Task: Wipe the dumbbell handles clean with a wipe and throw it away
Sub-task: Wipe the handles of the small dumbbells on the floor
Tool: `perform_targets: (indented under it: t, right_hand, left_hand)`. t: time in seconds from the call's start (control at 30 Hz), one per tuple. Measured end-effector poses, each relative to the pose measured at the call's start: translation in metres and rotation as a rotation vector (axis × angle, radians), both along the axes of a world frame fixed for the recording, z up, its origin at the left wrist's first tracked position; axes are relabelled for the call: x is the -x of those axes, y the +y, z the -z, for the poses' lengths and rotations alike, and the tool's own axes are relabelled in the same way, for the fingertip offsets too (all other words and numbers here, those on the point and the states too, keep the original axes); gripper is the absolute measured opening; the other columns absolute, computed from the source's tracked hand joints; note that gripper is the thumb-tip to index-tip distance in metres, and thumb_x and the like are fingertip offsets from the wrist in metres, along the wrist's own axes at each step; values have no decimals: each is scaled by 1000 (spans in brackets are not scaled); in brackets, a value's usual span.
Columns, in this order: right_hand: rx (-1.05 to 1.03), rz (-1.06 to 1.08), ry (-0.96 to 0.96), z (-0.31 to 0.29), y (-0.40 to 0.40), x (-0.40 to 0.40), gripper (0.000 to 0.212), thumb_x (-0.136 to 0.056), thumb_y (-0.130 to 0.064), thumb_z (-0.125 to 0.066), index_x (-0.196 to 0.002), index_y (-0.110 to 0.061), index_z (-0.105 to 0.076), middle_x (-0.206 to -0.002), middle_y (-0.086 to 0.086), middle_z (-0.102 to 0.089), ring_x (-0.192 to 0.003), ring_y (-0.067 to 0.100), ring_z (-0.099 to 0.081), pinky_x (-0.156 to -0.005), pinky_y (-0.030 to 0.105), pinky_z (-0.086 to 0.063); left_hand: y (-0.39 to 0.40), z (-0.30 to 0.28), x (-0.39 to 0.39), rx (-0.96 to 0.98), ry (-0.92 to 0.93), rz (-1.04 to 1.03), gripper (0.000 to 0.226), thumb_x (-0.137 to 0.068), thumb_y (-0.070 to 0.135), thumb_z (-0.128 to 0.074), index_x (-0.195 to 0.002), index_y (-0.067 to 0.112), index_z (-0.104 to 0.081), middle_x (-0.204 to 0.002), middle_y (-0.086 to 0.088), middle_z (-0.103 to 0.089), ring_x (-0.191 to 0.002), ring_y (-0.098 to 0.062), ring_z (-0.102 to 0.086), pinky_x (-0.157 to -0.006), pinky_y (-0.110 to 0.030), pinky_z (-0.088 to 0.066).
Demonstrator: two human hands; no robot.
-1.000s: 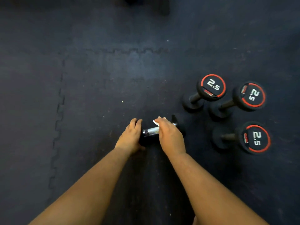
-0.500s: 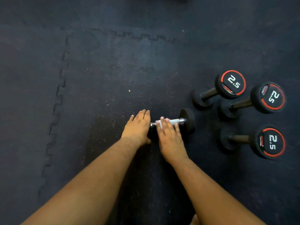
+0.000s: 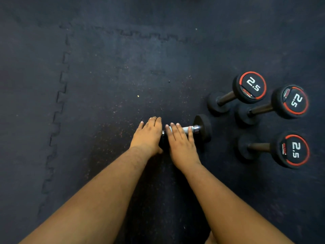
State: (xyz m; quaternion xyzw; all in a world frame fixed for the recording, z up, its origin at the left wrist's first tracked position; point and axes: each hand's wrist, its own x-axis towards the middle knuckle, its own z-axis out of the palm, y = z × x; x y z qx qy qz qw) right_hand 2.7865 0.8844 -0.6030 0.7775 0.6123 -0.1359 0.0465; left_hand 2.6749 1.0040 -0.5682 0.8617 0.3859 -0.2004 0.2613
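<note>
My left hand [image 3: 148,136] lies flat, fingers straight and together, over the left head of the black dumbbell with the knurled silver metal handle [image 3: 189,129], which lies on its side on the dark rubber puzzle-mat floor [image 3: 105,85]. My right hand [image 3: 182,140] rests on top of the handle just beside the left one, its fingers stretched out straight across the bar, pressing rather than curling round it. A pale strip at my right fingertips may be the white wipe [image 3: 170,128], but it is too small and blurred for me to be sure. The dumbbell's right head [image 3: 204,126] stands clear of my hands. To the right, apart from it, 3 black round-headed dumbbells with red rings stand on end, each marked 2.5: 1 farthest from me [image 3: 249,87], 1 beside it [image 3: 291,102] and 1 nearest [image 3: 291,149].
</note>
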Motion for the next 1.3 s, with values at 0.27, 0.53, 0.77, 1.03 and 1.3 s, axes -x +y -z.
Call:
perform_targets:
  t: [0.27,0.53,0.77,1.03,1.3]
  right_hand:
    - [6,2,-21,-6,-23,14,74,-93,-21,-53,-159,-11,-21,-165,12,-21,-154,30,-15,-121,62,-15]
    - [85,-34,30,-9,14,6,72,-96,-22,-52,-159,-13,-18,-164,4,-25,-154,23,-16,-123,59,-7]
    - [58,-66,-17,-2,23,1,63,-91,-26,-62,-148,-16,-38,-144,4,-48,-141,23,-38,-121,63,-15]
    - [34,-24,-45,-7,-25,1,79,-91,-21,-56,-160,-12,-19,-166,8,-20,-155,24,-14,-119,64,-15]
    - [35,127,-34,-11,-16,-11,76,-90,-17,-53,-159,-12,-20,-163,11,-25,-154,28,-15,-123,57,-15]
  left_hand:
    - [-2,0,1,-1,-10,-8,124,-71,34,-87,-161,10,-6,-168,-7,-14,-156,-19,-14,-128,-44,-11]
    - [-1,0,1,12,-17,-12,118,-76,38,-84,-161,12,-6,-169,-6,-14,-156,-19,-14,-128,-46,-12]
    - [-2,2,2,0,-18,-5,120,-75,38,-85,-161,10,-7,-168,-7,-16,-156,-20,-15,-128,-46,-13]
    - [-3,1,3,-1,-7,9,129,-68,37,-89,-162,10,-4,-168,-8,-14,-156,-20,-13,-128,-44,-13]
    - [0,-2,2,18,-3,-3,132,-67,38,-91,-161,11,-4,-168,-6,-15,-156,-19,-14,-128,-44,-10]
